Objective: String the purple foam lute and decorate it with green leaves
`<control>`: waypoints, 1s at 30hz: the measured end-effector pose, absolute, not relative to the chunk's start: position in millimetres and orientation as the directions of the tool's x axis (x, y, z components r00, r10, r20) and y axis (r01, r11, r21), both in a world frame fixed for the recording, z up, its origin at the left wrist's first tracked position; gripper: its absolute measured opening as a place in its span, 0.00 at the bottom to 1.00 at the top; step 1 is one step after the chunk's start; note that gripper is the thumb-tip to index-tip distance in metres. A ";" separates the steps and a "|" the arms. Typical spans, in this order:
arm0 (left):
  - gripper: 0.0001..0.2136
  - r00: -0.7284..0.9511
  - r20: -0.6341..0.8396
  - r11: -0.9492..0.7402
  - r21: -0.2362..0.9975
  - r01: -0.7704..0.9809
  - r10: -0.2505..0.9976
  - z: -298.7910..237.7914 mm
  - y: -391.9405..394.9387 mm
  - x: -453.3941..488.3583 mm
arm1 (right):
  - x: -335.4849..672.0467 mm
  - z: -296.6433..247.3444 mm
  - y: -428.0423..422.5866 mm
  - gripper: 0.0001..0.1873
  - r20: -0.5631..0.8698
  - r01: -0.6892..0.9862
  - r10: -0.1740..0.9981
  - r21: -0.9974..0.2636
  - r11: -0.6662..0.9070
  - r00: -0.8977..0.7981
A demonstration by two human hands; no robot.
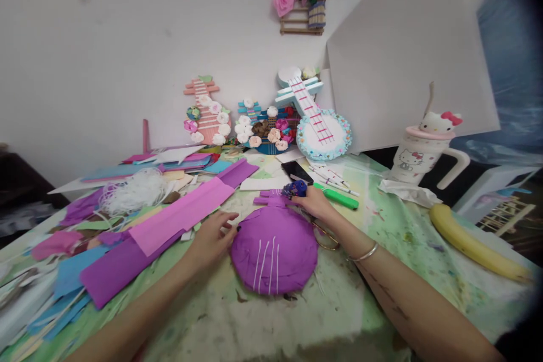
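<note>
A purple paper guitar-shaped craft (274,249) with white strings lies flat on the table in front of me. My left hand (214,237) rests at its left edge, fingers bent and touching the rim. My right hand (311,201) is at the craft's upper right, near its neck, fingers closed on a small blue-purple paper flower (296,188). Gold-handled scissors (324,236) lie under my right wrist, which wears a bracelet.
Purple and pink crepe paper strips (169,226) and foam sheets pile at left, with white string (136,192). A green marker (339,198), phone (297,171), mug (418,155), banana (470,243) and finished guitar crafts (314,119) stand behind and right.
</note>
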State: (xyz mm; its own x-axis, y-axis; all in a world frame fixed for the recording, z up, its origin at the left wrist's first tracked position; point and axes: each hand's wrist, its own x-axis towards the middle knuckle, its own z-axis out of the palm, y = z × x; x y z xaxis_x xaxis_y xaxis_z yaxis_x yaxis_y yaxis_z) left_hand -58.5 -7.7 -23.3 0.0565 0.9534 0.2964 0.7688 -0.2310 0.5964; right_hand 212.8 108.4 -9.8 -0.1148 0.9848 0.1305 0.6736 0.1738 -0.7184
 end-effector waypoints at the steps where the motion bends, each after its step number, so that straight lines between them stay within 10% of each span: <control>1: 0.16 0.062 0.299 -0.237 0.597 0.766 0.952 -24.5 -11.8 -56.2 | 213.3 -7.1 106.8 0.09 0.138 0.673 0.984 -0.719 0.177 -0.113; 11: 0.10 0.254 0.636 -0.578 0.372 0.726 0.729 -30.2 -39.1 -30.2 | 262.3 55.4 56.7 0.10 0.162 0.747 0.981 -0.639 0.187 -0.107; 17: 0.14 0.549 0.609 -0.792 0.235 0.563 0.572 -20.2 -58.1 -20.3 | 330.1 18.8 5.4 0.13 0.078 0.999 0.996 0.036 0.035 -0.038; 30: 0.13 0.698 0.435 -0.820 0.239 0.520 0.569 -21.0 -58.9 -20.1 | 346.6 -25.3 -33.8 0.15 0.200 0.992 0.973 0.013 -0.123 0.118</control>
